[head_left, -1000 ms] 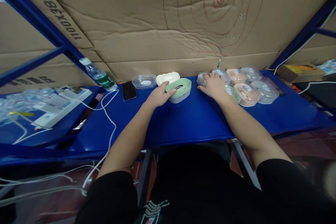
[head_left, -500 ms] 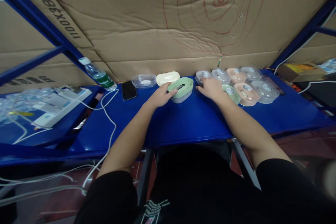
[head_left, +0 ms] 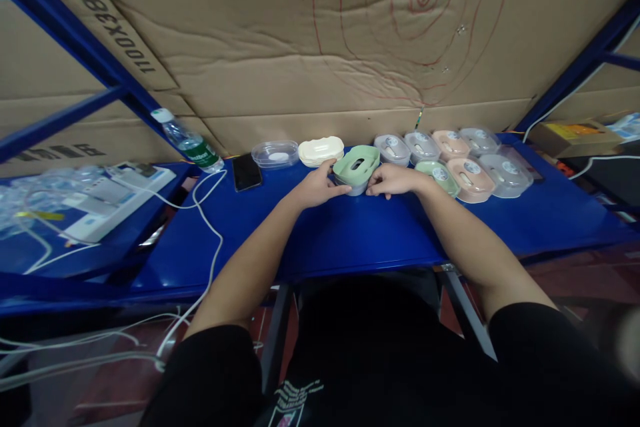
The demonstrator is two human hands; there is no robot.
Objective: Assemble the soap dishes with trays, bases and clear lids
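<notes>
A pale green soap box (head_left: 356, 167) with a dark oval slot in its top and a greyish lower part sits on the blue table in front of me. My left hand (head_left: 323, 185) grips it from the left, thumb at the near edge and fingers along the side. On the opposite side, my right hand (head_left: 393, 180) has its fingers curled against the box's lower right edge. Behind my left hand lies a cream wavy-rimmed tray (head_left: 321, 150). Left of that is a clear plastic cover (head_left: 275, 155) with a white oval spot.
Several lidded soap boxes (head_left: 470, 179) in grey, pink and green stand in rows on the right. A black phone (head_left: 247, 173) and a water bottle (head_left: 195, 149) are on the left, near a white cable (head_left: 220, 240). Cardboard (head_left: 260, 47) walls the back.
My right hand has left the grey box on the right and come to the green soap box's right side. The green box has shifted slightly right and turned in my left hand.
</notes>
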